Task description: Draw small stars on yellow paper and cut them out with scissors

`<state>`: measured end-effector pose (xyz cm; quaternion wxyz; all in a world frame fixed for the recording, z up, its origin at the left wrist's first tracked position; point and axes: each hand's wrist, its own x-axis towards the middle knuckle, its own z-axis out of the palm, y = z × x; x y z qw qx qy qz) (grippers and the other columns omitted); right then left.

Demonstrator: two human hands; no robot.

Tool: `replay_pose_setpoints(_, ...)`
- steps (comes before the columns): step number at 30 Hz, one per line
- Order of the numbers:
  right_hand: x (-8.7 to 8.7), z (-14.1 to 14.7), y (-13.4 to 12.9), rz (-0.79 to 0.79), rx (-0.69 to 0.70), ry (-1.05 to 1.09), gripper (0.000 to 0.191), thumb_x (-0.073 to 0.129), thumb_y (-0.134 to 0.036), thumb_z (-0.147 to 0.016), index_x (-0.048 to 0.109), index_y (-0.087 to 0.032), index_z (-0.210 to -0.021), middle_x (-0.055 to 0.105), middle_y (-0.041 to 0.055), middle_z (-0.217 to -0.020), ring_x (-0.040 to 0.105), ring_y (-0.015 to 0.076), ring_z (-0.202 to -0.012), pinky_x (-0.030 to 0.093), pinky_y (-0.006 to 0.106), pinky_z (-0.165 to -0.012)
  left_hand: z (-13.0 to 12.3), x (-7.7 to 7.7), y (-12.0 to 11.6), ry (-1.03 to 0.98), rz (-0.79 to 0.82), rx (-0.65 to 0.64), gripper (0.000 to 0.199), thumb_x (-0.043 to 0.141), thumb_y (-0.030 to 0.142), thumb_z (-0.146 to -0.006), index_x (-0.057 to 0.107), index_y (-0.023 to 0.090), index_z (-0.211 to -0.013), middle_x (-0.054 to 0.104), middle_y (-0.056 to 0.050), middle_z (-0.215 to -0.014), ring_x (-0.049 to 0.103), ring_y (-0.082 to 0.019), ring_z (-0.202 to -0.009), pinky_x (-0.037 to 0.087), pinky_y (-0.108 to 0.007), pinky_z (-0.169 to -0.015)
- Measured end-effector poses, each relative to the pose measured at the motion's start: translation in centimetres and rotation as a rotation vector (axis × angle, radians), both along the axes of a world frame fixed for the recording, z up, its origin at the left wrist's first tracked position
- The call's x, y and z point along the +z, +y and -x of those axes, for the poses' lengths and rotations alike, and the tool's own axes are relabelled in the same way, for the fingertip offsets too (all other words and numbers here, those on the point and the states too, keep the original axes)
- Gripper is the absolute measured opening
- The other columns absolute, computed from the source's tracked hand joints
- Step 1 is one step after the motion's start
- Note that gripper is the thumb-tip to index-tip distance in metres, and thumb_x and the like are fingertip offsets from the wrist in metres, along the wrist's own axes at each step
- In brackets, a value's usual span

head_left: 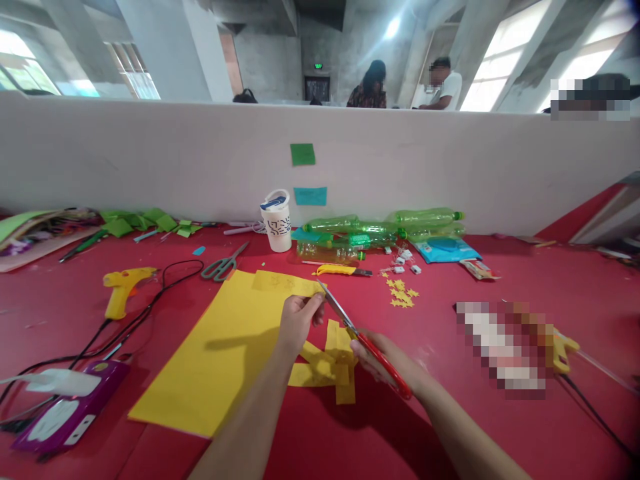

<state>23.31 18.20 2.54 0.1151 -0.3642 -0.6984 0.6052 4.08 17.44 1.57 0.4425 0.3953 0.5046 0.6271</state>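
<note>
My left hand [301, 320] pinches the right end of a yellow paper strip [280, 283] with faint star outlines drawn on it. In my right hand [383, 357] is a pair of red-handled scissors [377, 360], its blade tips close to the strip by my left thumb. Under and beside my left hand lies a large yellow sheet [205, 360]. Several yellow paper offcuts [345, 373] overlap on the table below my hands. Small yellow paper stars [400, 293] are heaped to the right, beyond the scissors.
Behind are a yellow box cutter [340, 270], green plastic bottles [360, 233] and a white cup [277, 223]. Grey scissors [225, 263], a yellow glue gun [123, 290] and a purple power strip [75, 407] lie left. Another glue gun [563, 350] is right. A white partition [200, 160] closes the back.
</note>
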Motion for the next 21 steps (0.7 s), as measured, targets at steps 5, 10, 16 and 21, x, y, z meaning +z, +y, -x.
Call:
replay_pose_setpoints(5, -0.18, -0.08, -0.14, 0.065, -0.017, 0.025, 0.034, 0.051, -0.051, -0.083, 0.04, -0.02, -0.075, 0.033, -0.0068, -0.057, 0.033, 0.0069, -0.047, 0.026, 0.019, -0.044, 0.04, 0.02, -0.03, 0.009, 0.005, -0.004, 0.031, 0.059, 0.033, -0.077, 0.06, 0.012, -0.055, 0.053, 0.0, -0.044, 0.047, -0.008, -0.04, 0.035, -0.02, -0.041)
replay_pose_setpoints(10, -0.25, -0.06, -0.15, 0.109, -0.021, 0.044, 0.034, 0.052, -0.051, -0.083, 0.04, -0.02, -0.076, 0.03, -0.0076, -0.056, 0.032, 0.0064, -0.046, 0.025, 0.018, -0.043, 0.08, 0.02, 0.03, -0.002, 0.006, -0.009, 0.03, 0.059, 0.033, -0.077, 0.06, 0.012, -0.055, 0.053, 0.0, -0.045, 0.047, -0.008, -0.04, 0.035, -0.02, -0.041)
replay_pose_setpoints(16, -0.01, -0.11, -0.13, 0.154, -0.035, 0.026, 0.036, 0.052, -0.054, -0.081, 0.041, -0.02, -0.077, 0.032, -0.0076, -0.054, 0.031, 0.0065, -0.045, 0.025, 0.019, -0.041, 0.07, 0.06, -0.02, 0.005, 0.025, -0.009, 0.032, 0.059, 0.035, -0.076, 0.059, 0.012, -0.054, 0.053, 0.0, -0.045, 0.047, -0.008, -0.04, 0.036, -0.02, -0.042)
replay_pose_setpoints(21, 0.2, -0.13, -0.1, 0.184, -0.025, 0.023, 0.038, 0.05, -0.057, -0.081, 0.039, -0.02, -0.076, 0.032, -0.0083, -0.051, 0.029, 0.0058, -0.041, 0.023, 0.019, -0.038, 0.04, -0.02, -0.01, -0.011, 0.018, -0.005, 0.031, 0.059, 0.035, -0.076, 0.059, 0.013, -0.054, 0.053, 0.001, -0.045, 0.047, -0.008, -0.039, 0.035, -0.021, -0.041)
